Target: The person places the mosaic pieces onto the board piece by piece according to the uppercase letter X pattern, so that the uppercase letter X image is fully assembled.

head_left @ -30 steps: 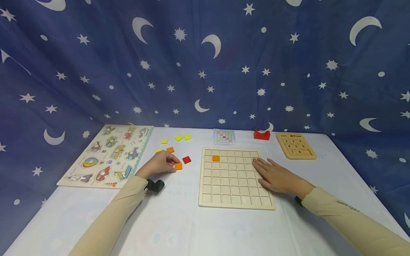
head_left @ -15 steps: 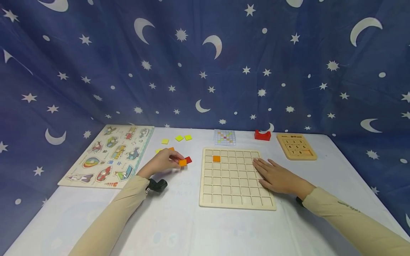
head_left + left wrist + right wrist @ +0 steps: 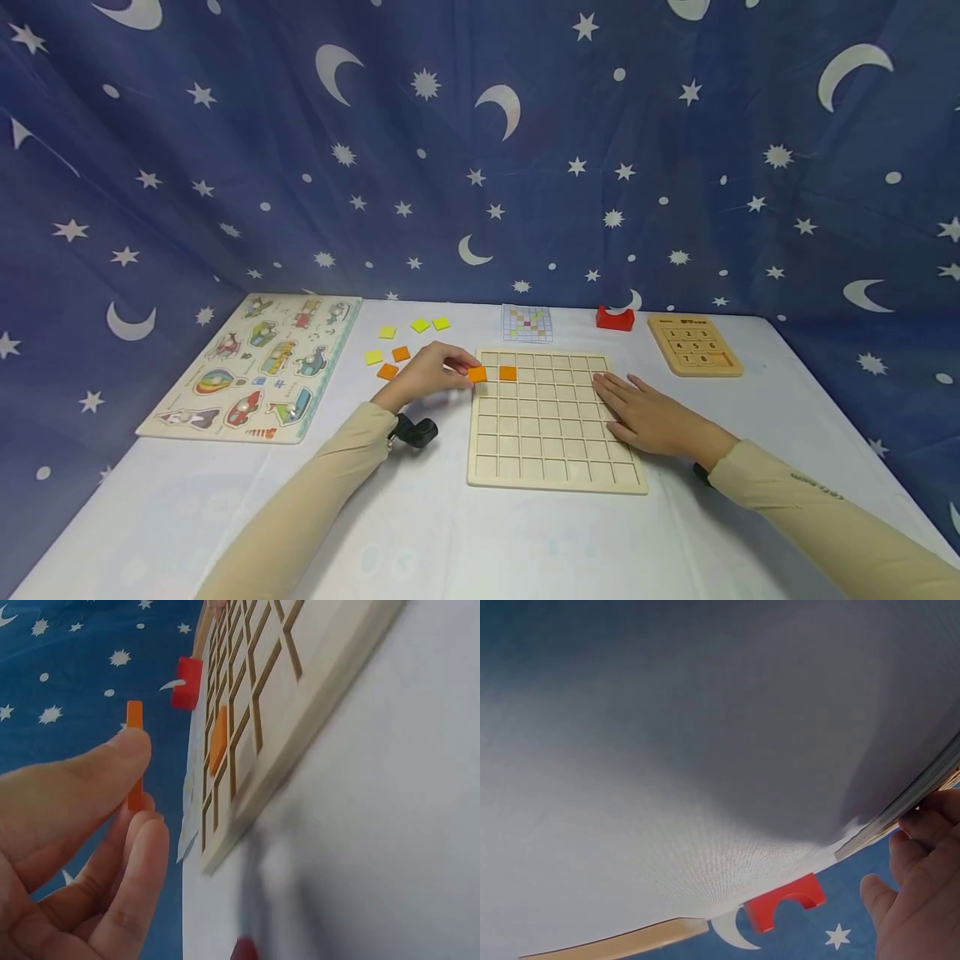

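Well to the left of the grid board (image 3: 540, 425), a peg puzzle with vehicle pieces (image 3: 324, 371) lies at a slant on the white table (image 3: 480, 542). Between it and the grid board are the loose tiles: four yellow tiles (image 3: 387, 332), one of them nearer the person than the other three, and two orange ones (image 3: 401, 353) lying close together. Next comes the left hand (image 3: 433, 371), at the grid board's left edge, pinching an orange tile (image 3: 477, 374) between thumb and fingers; the left wrist view shows this tile edge-on and clear of the grid board. A red object (image 3: 244, 950), mostly cut off, shows at the bottom of that same view. On the grid board itself, a second orange tile (image 3: 507, 373) sits in a cell one in from the left edge and one in from the far edge, just right of the pinched tile. Beyond the grid board's far edge lies a card printed with a coloured grid (image 3: 527, 323), and farther right a red notched block (image 3: 615, 319). The right hand (image 3: 652, 417) rests on the grid board's right edge, fingers extended. Past the grid board's far right corner lies a wooden number puzzle (image 3: 705, 372).
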A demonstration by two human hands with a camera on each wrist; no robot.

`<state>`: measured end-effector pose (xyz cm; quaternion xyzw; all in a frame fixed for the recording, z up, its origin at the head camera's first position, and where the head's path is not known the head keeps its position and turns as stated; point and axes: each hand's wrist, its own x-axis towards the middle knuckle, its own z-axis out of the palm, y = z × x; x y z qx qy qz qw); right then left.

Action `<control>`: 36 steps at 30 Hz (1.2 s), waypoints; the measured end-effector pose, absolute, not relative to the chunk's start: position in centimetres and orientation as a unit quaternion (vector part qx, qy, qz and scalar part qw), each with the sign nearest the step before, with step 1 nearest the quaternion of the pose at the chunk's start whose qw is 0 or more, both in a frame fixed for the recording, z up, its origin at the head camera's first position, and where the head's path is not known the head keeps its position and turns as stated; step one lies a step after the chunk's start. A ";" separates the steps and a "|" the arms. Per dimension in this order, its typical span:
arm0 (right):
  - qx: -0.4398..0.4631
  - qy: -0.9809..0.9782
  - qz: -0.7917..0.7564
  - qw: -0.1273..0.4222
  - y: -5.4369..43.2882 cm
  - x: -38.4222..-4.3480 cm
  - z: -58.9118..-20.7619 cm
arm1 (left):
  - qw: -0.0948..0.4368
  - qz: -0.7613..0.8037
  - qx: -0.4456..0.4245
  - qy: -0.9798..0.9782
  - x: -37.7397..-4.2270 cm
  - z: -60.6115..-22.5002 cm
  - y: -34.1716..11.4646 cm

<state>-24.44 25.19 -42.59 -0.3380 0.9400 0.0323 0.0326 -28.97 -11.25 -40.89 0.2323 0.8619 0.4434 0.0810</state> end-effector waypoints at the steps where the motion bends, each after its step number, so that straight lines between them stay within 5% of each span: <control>1: -0.337 0.940 0.032 0.033 25.2 -24.4 -42.6 | 0.082 0.442 0.235 0.862 -29.1 -41.0 -10.9; 36: -0.333 0.942 0.027 0.044 25.2 -24.5 -42.5 | 0.101 0.375 0.248 0.887 -30.5 -41.8 -3.3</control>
